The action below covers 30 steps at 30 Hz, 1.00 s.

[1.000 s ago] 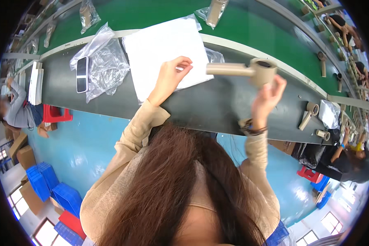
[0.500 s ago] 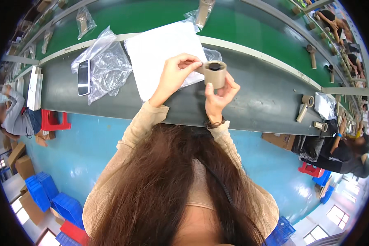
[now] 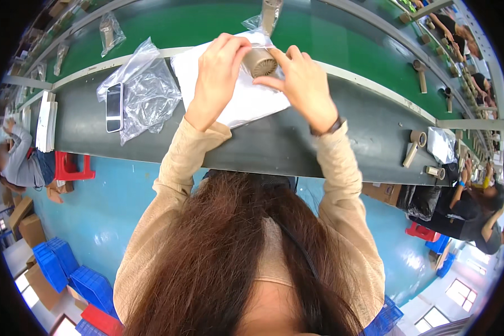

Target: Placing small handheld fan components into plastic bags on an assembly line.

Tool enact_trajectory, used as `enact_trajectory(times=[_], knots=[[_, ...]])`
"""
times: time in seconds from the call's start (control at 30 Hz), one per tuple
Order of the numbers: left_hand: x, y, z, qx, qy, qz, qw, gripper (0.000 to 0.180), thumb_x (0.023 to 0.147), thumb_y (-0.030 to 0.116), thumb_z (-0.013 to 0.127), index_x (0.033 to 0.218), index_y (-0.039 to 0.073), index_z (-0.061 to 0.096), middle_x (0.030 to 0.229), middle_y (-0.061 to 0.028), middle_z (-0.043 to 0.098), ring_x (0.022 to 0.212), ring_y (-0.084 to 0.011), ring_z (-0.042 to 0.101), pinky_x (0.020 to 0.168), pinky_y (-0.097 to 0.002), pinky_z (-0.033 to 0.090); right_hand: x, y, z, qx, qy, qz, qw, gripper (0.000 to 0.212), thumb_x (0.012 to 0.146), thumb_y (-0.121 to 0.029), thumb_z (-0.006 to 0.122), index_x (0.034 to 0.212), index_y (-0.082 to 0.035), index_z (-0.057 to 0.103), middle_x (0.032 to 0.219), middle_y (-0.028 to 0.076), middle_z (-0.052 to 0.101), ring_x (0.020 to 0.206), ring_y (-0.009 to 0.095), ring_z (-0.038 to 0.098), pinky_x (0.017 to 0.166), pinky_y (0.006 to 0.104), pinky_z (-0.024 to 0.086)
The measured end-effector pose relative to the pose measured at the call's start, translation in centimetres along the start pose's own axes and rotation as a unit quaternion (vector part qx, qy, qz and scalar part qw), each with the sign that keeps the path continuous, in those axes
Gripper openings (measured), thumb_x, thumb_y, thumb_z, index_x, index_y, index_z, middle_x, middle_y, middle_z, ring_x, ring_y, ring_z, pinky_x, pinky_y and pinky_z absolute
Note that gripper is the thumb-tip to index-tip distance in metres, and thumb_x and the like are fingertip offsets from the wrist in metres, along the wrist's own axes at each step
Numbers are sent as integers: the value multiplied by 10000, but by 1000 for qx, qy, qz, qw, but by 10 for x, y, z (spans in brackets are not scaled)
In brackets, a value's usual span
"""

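Observation:
Over the white sheet (image 3: 252, 106) on the dark worktop, a beige cylindrical device (image 3: 261, 64) shows its round, slatted end towards me. My right hand (image 3: 305, 84) holds its right side, thumb along the lower edge and fingers at the top. To its left, the fingers of my left hand (image 3: 221, 67) are pinched at the far edge, where a thin clear plastic bag (image 3: 259, 38) seems to show. How far this film reaches round the device is hidden. A larger crumpled clear bag (image 3: 148, 92) lies left of the sheet, beside a phone (image 3: 115, 106).
Beyond the worktop's pale rail runs a green conveyor belt (image 3: 353, 53) carrying bagged beige devices (image 3: 109, 33). At right on the worktop lie loose devices (image 3: 413, 148) and a packed bag (image 3: 442, 144). White flat pieces (image 3: 46, 120) stand at left. Co-workers sit on both sides.
Both hands have moved forward and up with the device. It has tipped from its dark hollow end to its slatted end, and my right hand has turned over it.

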State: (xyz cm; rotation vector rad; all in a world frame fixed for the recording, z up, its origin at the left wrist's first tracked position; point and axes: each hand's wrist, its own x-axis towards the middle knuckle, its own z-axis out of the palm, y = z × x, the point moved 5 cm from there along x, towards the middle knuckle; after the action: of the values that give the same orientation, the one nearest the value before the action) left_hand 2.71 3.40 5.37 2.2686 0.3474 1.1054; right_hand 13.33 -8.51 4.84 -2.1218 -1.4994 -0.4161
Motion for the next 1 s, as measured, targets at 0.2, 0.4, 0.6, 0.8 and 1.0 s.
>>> enact_trajectory(times=[0.2, 0.4, 0.6, 0.8, 1.0], knots=[[11, -40, 6, 67, 32, -7, 997, 63, 856, 49, 622, 881, -5, 639, 839, -145, 617, 775, -342, 610, 681, -409, 487, 48, 34, 27, 219, -296, -160, 916, 205, 884, -245, 671, 932, -46, 673, 785, 103, 569, 687, 263, 567, 627, 349, 458], [9, -24, 19, -90, -36, -77, 992, 123, 840, 74, 655, 930, -10, 668, 835, -123, 652, 721, -241, 645, 670, -333, 512, 59, 41, 28, 539, -275, -42, 795, 128, 874, -137, 682, 879, -10, 671, 868, 0, 588, 813, 110, 566, 709, 266, 443], [9, -28, 12, -262, 66, -158, 950, 190, 845, 85, 680, 1022, 21, 657, 849, -59, 642, 754, -163, 617, 693, -277, 496, 51, 67, 7, 461, -18, 57, 885, 128, 979, -133, 547, 1005, -20, 600, 1052, 66, 650, 965, 124, 610, 854, 286, 497], [-54, -13, 58, -66, -221, -23, 973, 237, 748, 68, 717, 952, 66, 596, 866, -84, 575, 818, -252, 570, 718, -360, 483, 94, 157, -14, 573, 180, -21, 799, 190, 965, -196, 470, 965, -39, 576, 811, 227, 625, 788, 449, 595, 668, 493, 453], [-92, -13, 85, 43, -308, 20, 950, 265, 690, 80, 748, 895, 33, 587, 880, -121, 557, 862, -321, 545, 750, -406, 477, 119, 251, 55, 25, 186, 93, 978, 188, 957, -185, 461, 974, -33, 571, 816, 231, 622, 800, 458, 592, 693, 519, 438]])
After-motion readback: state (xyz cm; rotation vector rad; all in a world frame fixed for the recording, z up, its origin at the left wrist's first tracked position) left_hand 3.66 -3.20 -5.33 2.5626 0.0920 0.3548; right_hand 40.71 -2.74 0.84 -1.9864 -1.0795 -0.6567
